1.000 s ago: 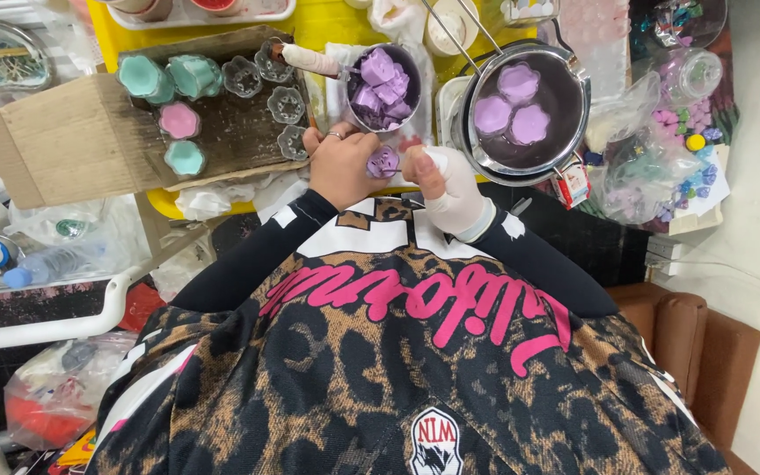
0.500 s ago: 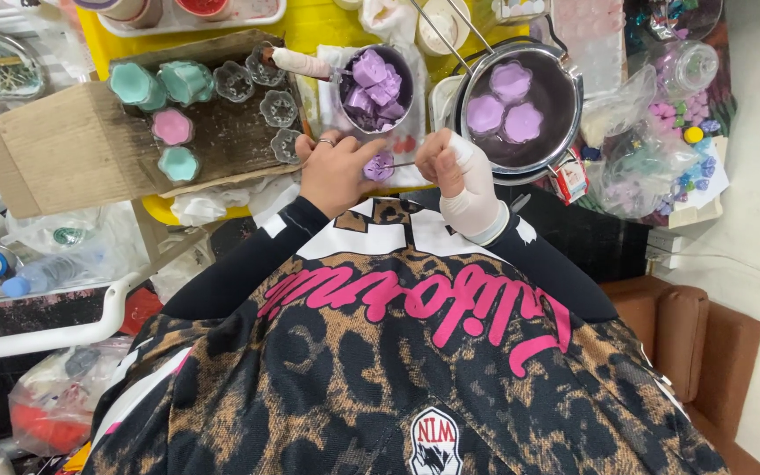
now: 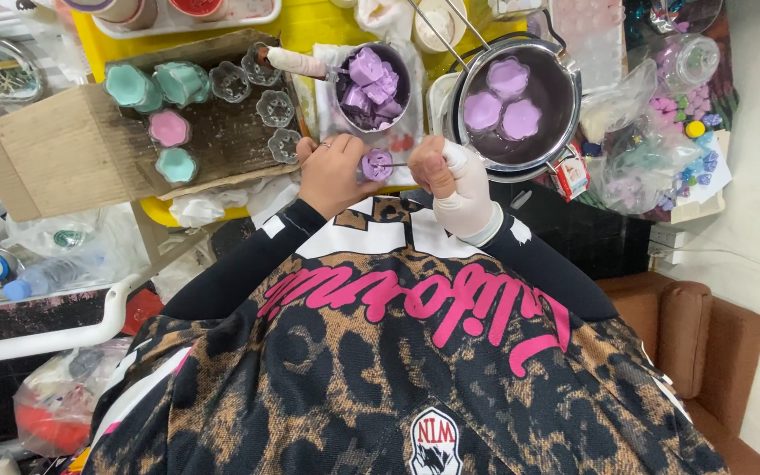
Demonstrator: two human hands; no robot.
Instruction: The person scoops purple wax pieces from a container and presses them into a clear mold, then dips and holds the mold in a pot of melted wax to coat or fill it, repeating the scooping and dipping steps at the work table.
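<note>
My left hand (image 3: 332, 174) and my right hand (image 3: 452, 180), the right in a white glove with bare fingertips, meet over a small purple flower-shaped piece (image 3: 376, 164). The left hand grips the piece; the right pinches a thin tool against it. Just beyond the hands stands a small metal pot (image 3: 371, 81) with a white handle, heaped with purple chunks. To its right a larger dark pan (image 3: 512, 105) holds three purple flower shapes in liquid.
A cardboard sheet (image 3: 63, 149) at the left carries teal and pink flower pieces (image 3: 169, 128) and clear flower moulds (image 3: 274, 107). Plastic bags with small trinkets (image 3: 661, 132) lie at the right. Paint pots (image 3: 195, 7) stand at the back on a yellow tray.
Both hands have stayed close together at the purple piece, with only small finger shifts. The view has tilted slightly.
</note>
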